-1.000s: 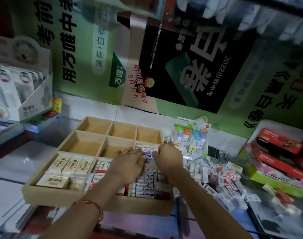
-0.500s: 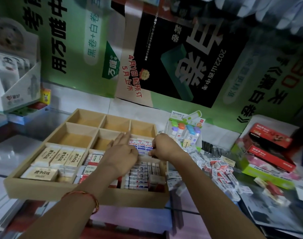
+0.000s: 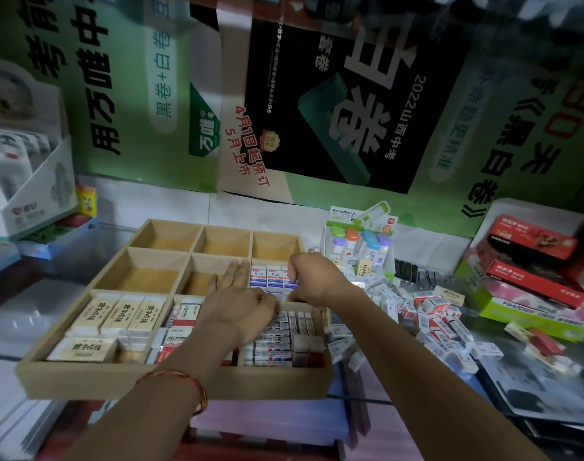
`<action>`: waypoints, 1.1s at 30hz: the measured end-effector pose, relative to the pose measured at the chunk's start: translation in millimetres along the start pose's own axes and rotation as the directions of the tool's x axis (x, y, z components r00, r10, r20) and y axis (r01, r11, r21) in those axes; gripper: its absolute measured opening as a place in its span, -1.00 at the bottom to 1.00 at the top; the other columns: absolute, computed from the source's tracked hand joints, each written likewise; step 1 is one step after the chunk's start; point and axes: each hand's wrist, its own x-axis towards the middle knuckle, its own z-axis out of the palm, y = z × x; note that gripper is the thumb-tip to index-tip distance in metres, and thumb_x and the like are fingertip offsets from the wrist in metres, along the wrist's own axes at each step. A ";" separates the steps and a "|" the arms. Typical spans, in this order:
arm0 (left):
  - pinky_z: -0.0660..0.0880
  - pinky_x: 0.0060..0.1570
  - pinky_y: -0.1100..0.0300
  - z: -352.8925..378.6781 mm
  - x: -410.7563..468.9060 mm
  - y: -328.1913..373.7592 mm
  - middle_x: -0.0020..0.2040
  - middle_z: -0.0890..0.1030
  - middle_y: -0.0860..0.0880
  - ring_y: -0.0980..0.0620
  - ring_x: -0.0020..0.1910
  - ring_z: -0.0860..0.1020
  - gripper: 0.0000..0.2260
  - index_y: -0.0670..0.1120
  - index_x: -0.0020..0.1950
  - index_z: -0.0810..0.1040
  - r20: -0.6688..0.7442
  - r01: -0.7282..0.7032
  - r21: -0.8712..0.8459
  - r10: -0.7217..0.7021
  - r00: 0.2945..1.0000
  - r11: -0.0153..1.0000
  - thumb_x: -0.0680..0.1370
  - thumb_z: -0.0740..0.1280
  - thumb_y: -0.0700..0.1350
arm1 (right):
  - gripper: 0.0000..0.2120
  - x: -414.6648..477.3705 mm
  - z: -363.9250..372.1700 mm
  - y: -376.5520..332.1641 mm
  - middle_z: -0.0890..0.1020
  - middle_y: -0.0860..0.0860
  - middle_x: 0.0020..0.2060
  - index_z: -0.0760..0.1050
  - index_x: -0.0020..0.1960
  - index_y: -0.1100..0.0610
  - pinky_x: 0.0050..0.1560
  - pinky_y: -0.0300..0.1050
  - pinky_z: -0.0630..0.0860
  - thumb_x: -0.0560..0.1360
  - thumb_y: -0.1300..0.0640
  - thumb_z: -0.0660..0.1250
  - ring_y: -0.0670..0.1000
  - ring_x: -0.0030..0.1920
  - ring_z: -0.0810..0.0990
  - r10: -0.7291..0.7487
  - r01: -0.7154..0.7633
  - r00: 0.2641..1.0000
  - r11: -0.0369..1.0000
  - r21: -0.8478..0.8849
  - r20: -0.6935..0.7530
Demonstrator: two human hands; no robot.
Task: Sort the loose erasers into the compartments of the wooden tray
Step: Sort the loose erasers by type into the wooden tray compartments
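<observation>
Erasers sorted into wooden tray [image 3: 184,382]
Left hand [image 3: 239,306] lies flat, fingers straight, beside white erasers [image 3: 272,277] in the middle-right compartment; right hand [image 3: 313,281] pinches the row's end. Loose erasers [image 3: 443,327] heap right of the tray; 2B-marked erasers [image 3: 184,311] sit in front.

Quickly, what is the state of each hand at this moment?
Left hand: open, fingers straight over the wooden tray.
Right hand: closed, pinching the white-and-blue erasers.
</observation>
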 end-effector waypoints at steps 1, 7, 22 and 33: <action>-0.21 0.45 -0.01 0.1 0.3 0.3 0.54 -0.21 -0.06 0.02 0.50 -0.24 -0.58 0.09 0.37 0.41 -0.003 -0.001 0.005 0.001 1.000 1.000 0.61 -0.08 0.08 | -0.71 0.1 2.1 2.0 0.50 0.06 -0.12 0.37 -0.10 0.10 -0.08 -0.13 0.42 0.36 0.18 0.49 0.08 -0.08 0.46 -0.010 0.010 1.000 1.000 0.012 -0.006; -0.16 0.45 0.04 -2.1 -0.5 -0.2 0.55 -0.12 -0.05 0.02 0.51 -0.18 -0.60 0.11 0.34 0.43 0.000 0.003 -0.045 -0.003 1.000 0.999 0.62 -0.07 0.08 | -0.79 -8.8 -13.7 18.9 0.54 -0.01 -0.21 0.52 -0.06 0.21 -0.25 -0.35 0.42 0.35 0.33 0.45 -0.04 -0.16 0.51 -0.035 0.032 0.999 0.939 0.343 0.001; 0.32 0.11 0.15 -27.1 -5.8 9.5 -0.04 0.59 -0.03 -0.09 0.02 0.50 -0.81 -0.10 -0.13 0.63 0.019 0.099 -0.783 -0.135 0.991 0.614 0.56 0.22 -0.14 | -0.50 -107.2 50.4 107.4 0.52 0.06 -0.16 0.50 -0.04 0.22 -0.17 -0.23 0.27 0.58 -0.12 -0.06 -0.08 -0.14 0.39 0.149 0.119 0.758 0.926 0.359 -0.635; 0.15 0.38 -0.12 18.8 -52.3 27.9 0.28 0.51 -0.10 -0.13 0.40 0.31 -0.53 -0.10 0.12 0.59 -0.361 -0.236 -0.113 0.181 0.915 0.965 0.47 0.01 0.07 | -0.54 -101.5 54.6 108.7 0.53 0.14 -0.10 0.54 0.14 0.24 -0.14 -0.15 0.41 0.48 -0.08 0.12 0.07 -0.13 0.51 0.008 0.120 0.826 0.975 0.189 -0.564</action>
